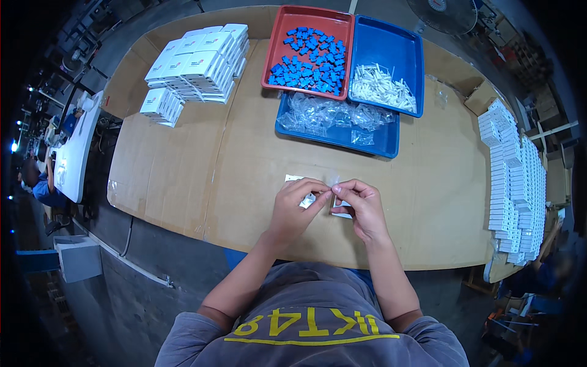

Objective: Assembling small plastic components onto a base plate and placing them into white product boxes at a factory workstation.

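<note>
In the head view, the left hand and right hand meet over the brown cardboard-covered surface, thumb and finger of each pinched together at the tips on a small clear plastic piece, its shape too faint to tell. Partly hidden white items lie beneath and just beside the 2 hands. Beyond the hands are 3 trays: a lower blue tray with clear plastic bags, a red tray with blue parts, and an upper blue tray with slim white pieces. White boxes stand stacked beyond the left hand, leftward; more white cartons are piled well right of the right hand.
</note>
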`<state>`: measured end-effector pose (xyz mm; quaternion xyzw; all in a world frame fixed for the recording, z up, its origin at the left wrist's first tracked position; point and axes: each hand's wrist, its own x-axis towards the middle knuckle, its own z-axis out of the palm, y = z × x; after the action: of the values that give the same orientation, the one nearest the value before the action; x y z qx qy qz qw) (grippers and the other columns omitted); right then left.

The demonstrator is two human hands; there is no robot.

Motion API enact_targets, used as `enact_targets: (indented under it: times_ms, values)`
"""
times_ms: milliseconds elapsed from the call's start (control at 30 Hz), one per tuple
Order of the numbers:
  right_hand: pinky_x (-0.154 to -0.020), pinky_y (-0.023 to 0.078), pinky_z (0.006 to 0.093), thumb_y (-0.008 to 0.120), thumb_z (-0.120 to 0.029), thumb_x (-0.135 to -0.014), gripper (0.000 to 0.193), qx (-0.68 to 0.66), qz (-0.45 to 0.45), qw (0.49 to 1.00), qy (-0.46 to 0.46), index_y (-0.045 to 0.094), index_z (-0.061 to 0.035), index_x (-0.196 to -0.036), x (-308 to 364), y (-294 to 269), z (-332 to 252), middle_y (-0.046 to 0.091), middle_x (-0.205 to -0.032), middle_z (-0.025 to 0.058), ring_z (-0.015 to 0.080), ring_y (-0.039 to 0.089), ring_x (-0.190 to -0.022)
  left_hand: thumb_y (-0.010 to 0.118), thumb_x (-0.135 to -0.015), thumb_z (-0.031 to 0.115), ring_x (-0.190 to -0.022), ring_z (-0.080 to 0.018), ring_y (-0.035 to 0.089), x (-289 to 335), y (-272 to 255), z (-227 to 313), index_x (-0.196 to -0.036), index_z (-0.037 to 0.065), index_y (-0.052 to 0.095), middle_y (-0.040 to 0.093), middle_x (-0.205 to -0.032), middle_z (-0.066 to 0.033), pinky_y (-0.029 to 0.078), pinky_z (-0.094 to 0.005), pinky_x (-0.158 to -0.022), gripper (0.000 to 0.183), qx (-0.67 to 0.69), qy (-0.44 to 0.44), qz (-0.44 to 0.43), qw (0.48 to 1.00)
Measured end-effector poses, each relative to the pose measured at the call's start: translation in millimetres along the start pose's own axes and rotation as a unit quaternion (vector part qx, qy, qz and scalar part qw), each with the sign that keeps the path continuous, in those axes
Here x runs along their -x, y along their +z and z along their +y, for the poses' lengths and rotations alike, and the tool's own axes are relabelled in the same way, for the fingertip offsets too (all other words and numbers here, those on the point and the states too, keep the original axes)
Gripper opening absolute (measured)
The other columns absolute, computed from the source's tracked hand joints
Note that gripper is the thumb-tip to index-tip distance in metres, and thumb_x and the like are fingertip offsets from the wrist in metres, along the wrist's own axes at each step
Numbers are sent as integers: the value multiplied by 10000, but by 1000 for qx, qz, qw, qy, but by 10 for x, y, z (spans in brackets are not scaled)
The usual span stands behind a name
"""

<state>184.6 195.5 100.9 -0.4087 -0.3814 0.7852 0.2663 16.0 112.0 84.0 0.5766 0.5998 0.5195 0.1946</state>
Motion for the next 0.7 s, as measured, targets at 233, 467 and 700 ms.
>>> enact_targets:
  times_ms: [233, 467, 700]
  values:
    - [-659, 592, 252, 734, -30, -958, 74, 101, 87, 981, -139, 706, 38, -948, -36, 70, 182, 719, -866, 66, 94, 696, -768, 711, -939, 29, -804, -103, 609, 140, 290, 1, -1000, 12, 665, 687, -912, -53, 503, -269, -746, 79, 168, -167, 131, 963]
    - [-719, 603, 299, 732, 53, -897, 97, 375, 107, 827, -406, 703, 21, -984, -16, 143, 176, 709, -963, 116, 205, 737, -818, 628, -1043, 163, -761, -80, 572, 156, 288, -30, -989, 16, 647, 623, -832, -1, 470, -247, -706, 158, 233, -248, 78, 937]
    - [-767, 604, 296, 732, 79, -879, 174, 389, 17, 809, -441, 719, 5, -1035, -34, 76, 162, 667, -1000, 104, 201, 700, -935, 636, -1064, 194, -738, -38, 551, 38, 224, -57, -1042, 43, 676, 654, -863, 24, 438, -205, -685, 158, 386, -351, 33, 853]
